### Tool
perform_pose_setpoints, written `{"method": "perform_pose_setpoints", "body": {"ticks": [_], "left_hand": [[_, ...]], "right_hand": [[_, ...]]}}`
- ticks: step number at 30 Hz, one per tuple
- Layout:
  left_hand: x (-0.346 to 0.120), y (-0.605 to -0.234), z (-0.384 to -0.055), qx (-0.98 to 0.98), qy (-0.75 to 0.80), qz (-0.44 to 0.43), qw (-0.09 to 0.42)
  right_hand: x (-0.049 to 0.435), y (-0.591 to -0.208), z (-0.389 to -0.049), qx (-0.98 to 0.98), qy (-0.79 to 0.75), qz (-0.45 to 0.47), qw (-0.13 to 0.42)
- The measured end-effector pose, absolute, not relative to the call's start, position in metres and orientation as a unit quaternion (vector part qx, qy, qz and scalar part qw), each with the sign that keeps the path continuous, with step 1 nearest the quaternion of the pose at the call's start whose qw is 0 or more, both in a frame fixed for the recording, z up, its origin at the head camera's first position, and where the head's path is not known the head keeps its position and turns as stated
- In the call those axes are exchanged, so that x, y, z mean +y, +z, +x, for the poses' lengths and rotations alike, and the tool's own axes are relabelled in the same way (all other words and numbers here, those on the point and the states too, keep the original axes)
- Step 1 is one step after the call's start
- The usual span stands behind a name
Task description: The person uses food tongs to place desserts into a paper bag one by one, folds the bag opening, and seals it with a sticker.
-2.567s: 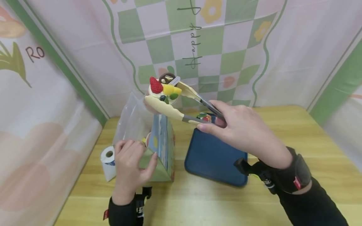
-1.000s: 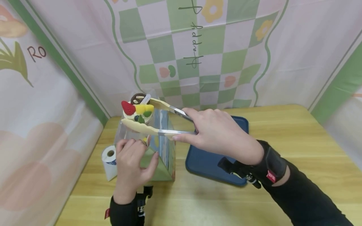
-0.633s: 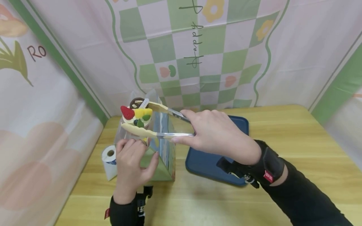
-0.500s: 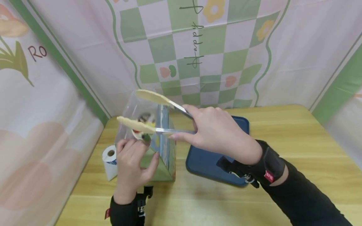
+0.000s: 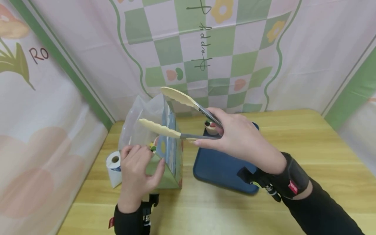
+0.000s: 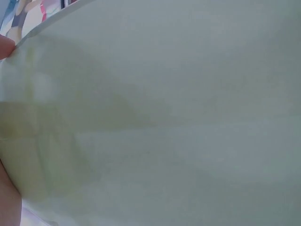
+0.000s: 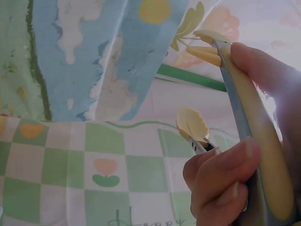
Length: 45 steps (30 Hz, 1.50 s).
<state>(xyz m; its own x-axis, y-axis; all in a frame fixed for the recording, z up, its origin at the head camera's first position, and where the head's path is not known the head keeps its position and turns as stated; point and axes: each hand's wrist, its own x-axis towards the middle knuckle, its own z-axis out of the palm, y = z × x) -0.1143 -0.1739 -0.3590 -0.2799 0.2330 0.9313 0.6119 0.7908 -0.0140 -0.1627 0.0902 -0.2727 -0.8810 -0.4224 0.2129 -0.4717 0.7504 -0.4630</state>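
Note:
My right hand (image 5: 243, 140) holds a pair of tongs (image 5: 160, 129) with cream, wavy-edged tips and metal arms. The tips are spread wide, with nothing between them, beside and above the bag's mouth. In the right wrist view, fingers and thumb wrap the tongs' handle (image 7: 270, 155). My left hand (image 5: 138, 173) grips the near rim of a green and blue printed paper bag (image 5: 174, 160) with a clear plastic side, its fingers hooked over the edge. Inside, bits of a fruit-topped dessert cup (image 5: 153, 147) show; the rest is hidden. The bag's pale wall (image 6: 164, 113) fills the left wrist view.
Right of the bag lies a dark blue tray (image 5: 220, 173), with another small fruit-topped dessert cup (image 5: 211, 129) at its far edge, partly behind the right hand. A roll of white labels (image 5: 114, 168) stands left of the bag on the wooden table (image 5: 199, 209). A printed cloth (image 5: 194, 49) hangs behind.
The tongs carried the strawberry-topped dessert cup left over the bag and spread, and the cup dropped inside. The right hand has since drawn back right with the tongs. The left hand has stayed put.

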Motion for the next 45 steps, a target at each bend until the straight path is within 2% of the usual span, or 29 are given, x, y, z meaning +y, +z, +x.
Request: {"method": "perform_pose_setpoints", "body": {"ticks": [8, 37, 45], "left_hand": [[-0.173, -0.358, -0.115, -0.778, -0.179, -0.270, 0.539], [-0.172, -0.360, -0.114, -0.774, -0.178, -0.266, 0.547], [-0.172, -0.360, -0.114, -0.773, -0.178, -0.269, 0.546]], "right_hand": [[0.108, -0.284, -0.169, -0.939, 0.279, 0.201, 0.019], [0.138, -0.346, -0.190, -0.938, 0.309, 0.153, 0.003], [0.143, -0.361, -0.197, -0.938, 0.318, 0.133, -0.018]]}}
